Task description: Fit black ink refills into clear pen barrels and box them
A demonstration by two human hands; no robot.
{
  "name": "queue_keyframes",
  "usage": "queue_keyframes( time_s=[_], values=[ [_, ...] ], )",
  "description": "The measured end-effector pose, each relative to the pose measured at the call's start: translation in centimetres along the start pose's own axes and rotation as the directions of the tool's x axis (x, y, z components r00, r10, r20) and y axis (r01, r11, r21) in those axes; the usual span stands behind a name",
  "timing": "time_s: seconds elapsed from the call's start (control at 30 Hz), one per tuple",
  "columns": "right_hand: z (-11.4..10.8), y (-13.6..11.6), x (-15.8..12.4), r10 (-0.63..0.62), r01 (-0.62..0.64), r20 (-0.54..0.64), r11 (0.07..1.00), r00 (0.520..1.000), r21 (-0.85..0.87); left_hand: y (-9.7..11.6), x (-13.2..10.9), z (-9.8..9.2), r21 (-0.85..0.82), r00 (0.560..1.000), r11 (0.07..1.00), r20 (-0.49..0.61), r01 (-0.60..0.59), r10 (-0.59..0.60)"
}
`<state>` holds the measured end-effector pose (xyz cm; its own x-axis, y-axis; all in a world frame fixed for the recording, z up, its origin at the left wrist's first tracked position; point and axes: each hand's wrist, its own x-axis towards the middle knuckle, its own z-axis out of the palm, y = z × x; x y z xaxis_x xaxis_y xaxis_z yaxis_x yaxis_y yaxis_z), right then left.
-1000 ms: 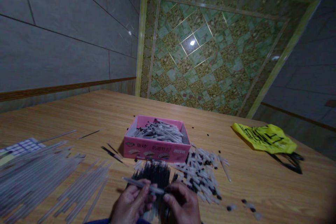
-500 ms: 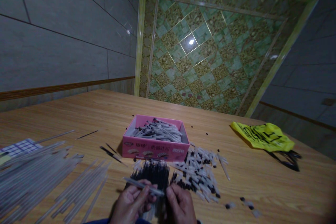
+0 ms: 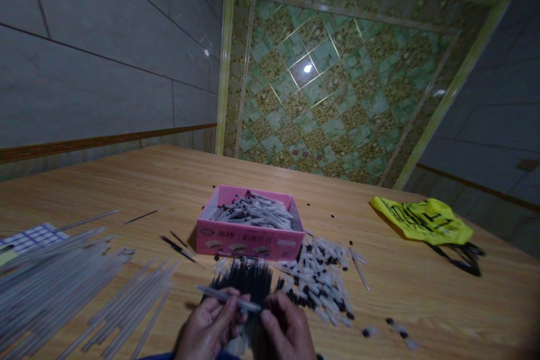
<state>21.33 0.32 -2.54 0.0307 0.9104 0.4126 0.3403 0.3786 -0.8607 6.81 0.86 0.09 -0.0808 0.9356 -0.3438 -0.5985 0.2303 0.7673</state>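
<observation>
My left hand [image 3: 208,325] and my right hand [image 3: 287,329] meet at the bottom edge of the view, both closed on one clear pen barrel [image 3: 225,297] that lies across them, its tip pointing left. My right fingers pinch the barrel's right end. Just beyond the hands lies a bundle of black refills [image 3: 245,277]. To its right is a heap of small white and black pen caps [image 3: 320,275]. A pink cardboard box [image 3: 248,241] holding finished pens stands behind them.
Many clear pen barrels [image 3: 63,287] are spread over the left of the wooden table [image 3: 422,292]. A printed sheet [image 3: 29,236] lies at the far left. A yellow bag with black handles [image 3: 426,220] lies at the right. Loose caps [image 3: 399,334] are scattered nearby.
My hands shifted slightly left and lower in the view with the barrel still in them. Nothing else on the table moved.
</observation>
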Motion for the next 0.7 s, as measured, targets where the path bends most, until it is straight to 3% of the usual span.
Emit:
queue_keyframes(
  time_s=[0.17, 0.33, 0.5, 0.7],
  values=[
    [-0.1, 0.2, 0.0, 0.063, -0.064, 0.058, 0.998, 0.996, 0.009, 0.1, -0.1, 0.1, 0.014, 1.0, 1.0, 0.018, -0.011, 0.011],
    [0.2, 0.1, -0.1, 0.019, -0.019, -0.007, 0.995, 1.0, 0.093, 0.0, -0.1, 0.1, 0.013, 1.0, 1.0, 0.004, -0.002, 0.002],
    [0.1, 0.0, -0.1, 0.108, -0.11, 0.031, 0.989, 0.994, 0.098, 0.0, -0.1, 0.1, 0.011, 1.0, 1.0, 0.017, -0.015, 0.015],
    [-1.0, -0.5, 0.4, 0.017, -0.017, -0.004, 0.998, 1.0, 0.053, -0.1, 0.4, -0.1, 0.007, 1.0, 1.0, -0.02, 0.015, -0.015]
  ],
)
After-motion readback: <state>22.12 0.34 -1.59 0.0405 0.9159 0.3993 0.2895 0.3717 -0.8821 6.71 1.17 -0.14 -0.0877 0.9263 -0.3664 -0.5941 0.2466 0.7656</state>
